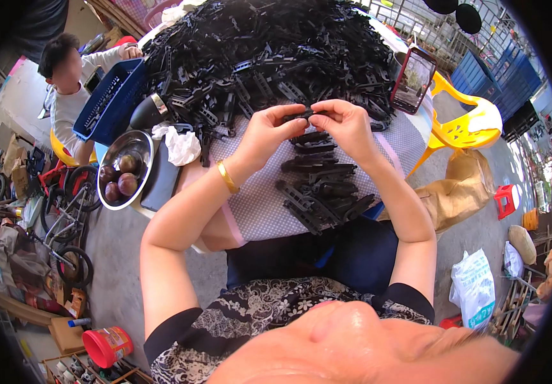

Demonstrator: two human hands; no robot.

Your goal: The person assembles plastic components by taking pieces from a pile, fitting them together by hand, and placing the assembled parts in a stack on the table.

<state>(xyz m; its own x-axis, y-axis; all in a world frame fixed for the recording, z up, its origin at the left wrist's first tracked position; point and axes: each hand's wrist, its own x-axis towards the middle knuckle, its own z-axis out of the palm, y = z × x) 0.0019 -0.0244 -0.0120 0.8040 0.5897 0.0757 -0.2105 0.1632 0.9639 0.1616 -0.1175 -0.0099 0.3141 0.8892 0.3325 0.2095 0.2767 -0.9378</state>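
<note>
- Currently, a small black plastic part (308,114) is being pinched by the left hand (268,133) and right hand (348,128), fingertips clamped on it, over the pale dotted-cloth table (250,201).
- Narrow black plastic strips (319,180) are being borne in a column toward its near edge.

The left hand (266,133) and right hand (349,131) are close together at the near edge of the pile (269,48), thumb and fingertips of each drawn into a pinch. The left forearm (193,201) and right forearm (404,195) slant inward toward the pile from bent elbows (164,237), spread wide and well short of it
</note>
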